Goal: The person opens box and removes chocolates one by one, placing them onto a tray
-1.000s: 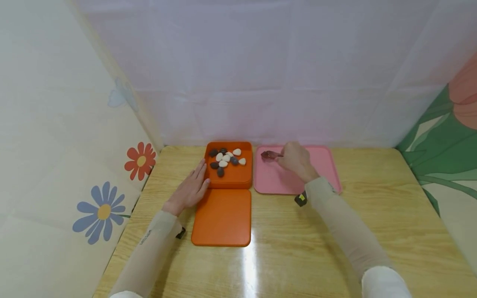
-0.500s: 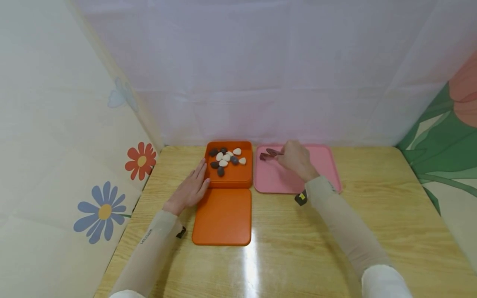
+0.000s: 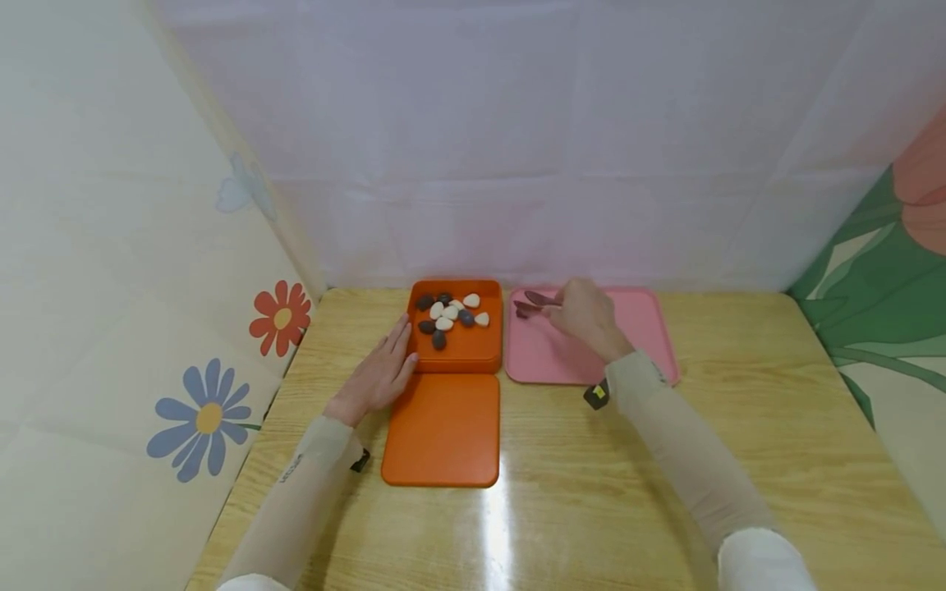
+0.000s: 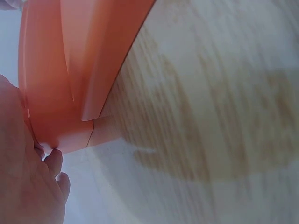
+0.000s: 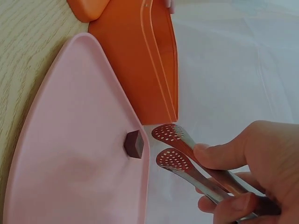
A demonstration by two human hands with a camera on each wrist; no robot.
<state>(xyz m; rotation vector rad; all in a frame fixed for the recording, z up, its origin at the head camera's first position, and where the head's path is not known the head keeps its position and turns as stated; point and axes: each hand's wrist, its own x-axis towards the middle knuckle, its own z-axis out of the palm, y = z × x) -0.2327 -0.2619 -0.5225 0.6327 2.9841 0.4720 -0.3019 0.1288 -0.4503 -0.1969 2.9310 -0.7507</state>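
Observation:
My right hand (image 3: 587, 316) grips a pair of metal tongs (image 5: 201, 175) with perforated, spoon-shaped tips, over the back left of the pink tray (image 3: 628, 328). In the right wrist view the tongs' tips stand apart, with nothing between them. A small dark, faceted stone (image 5: 134, 144) lies on the tray near its rim, apart from the tongs. My left hand (image 3: 377, 373) lies with straight fingers against the left side of the orange box (image 3: 480, 355). Several white stones (image 3: 448, 312) and dark stones (image 3: 439, 339) lie inside that box.
An orange lid (image 3: 442, 431) lies flat in front of the box. The wooden table (image 3: 591, 492) carries everything. Box and tray stand side by side near the pale cloth wall (image 3: 473, 164) at the back.
One second ago the tongs' tips were close together over the tray; they have since spread apart. The left hand, the box and the tray have not visibly moved.

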